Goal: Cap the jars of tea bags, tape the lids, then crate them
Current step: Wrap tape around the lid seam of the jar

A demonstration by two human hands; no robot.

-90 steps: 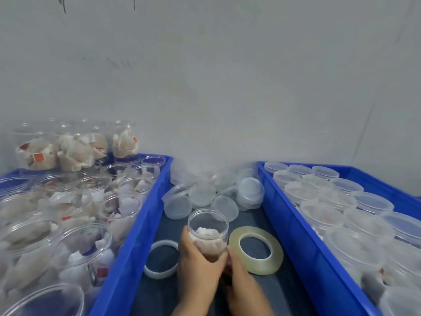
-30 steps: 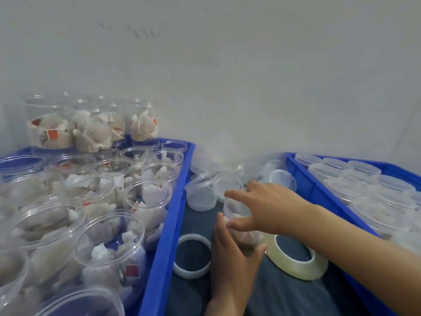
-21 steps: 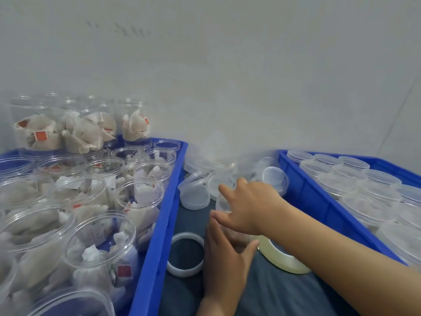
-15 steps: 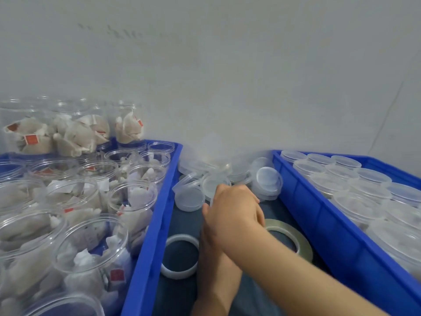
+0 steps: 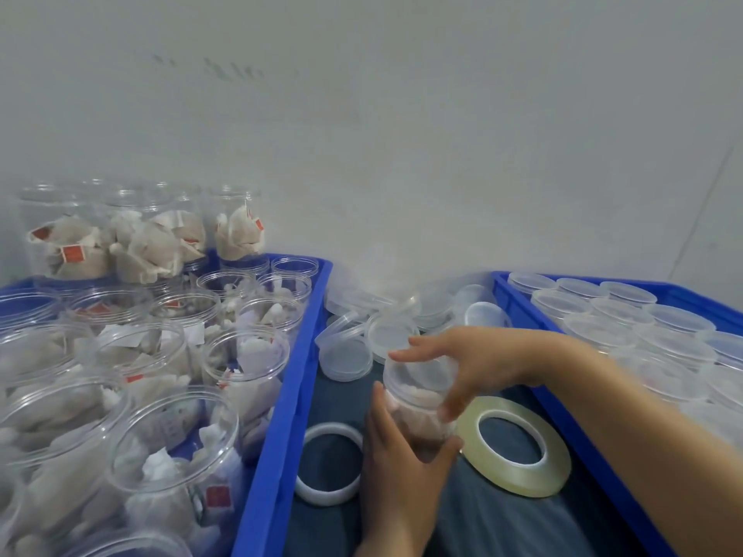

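Plain grey wall [image 5: 402,134] behind, dark cloth surface [image 5: 502,520] between two blue crates. Left crate [image 5: 277,416] packed with open clear jars of tea bags [image 5: 173,456], a few more jars stacked at its back [image 5: 140,239]. Right crate [image 5: 603,468] holds capped jars [image 5: 627,315]. Loose clear lids [image 5: 386,311] piled against the wall between the crates.

Jar being worked [image 5: 418,400] stands upright on the cloth, centre, tea bags inside, clear lid [image 5: 418,375] sitting on its mouth. Left hand [image 5: 398,468] wraps the jar's lower body, thumb on the right side, fingers on the left. Right hand [image 5: 470,363] reaches in from the right, fingers spread over the lid, index above the top rim, thumb pressing the lid's side; half-curled, gripping the lid. Whether the lid is fully seated cannot be told.

Clear tape roll [image 5: 518,452] lies flat just right of the jar, touching or nearly so. White ring [image 5: 329,464] lies flat just left of the left hand.
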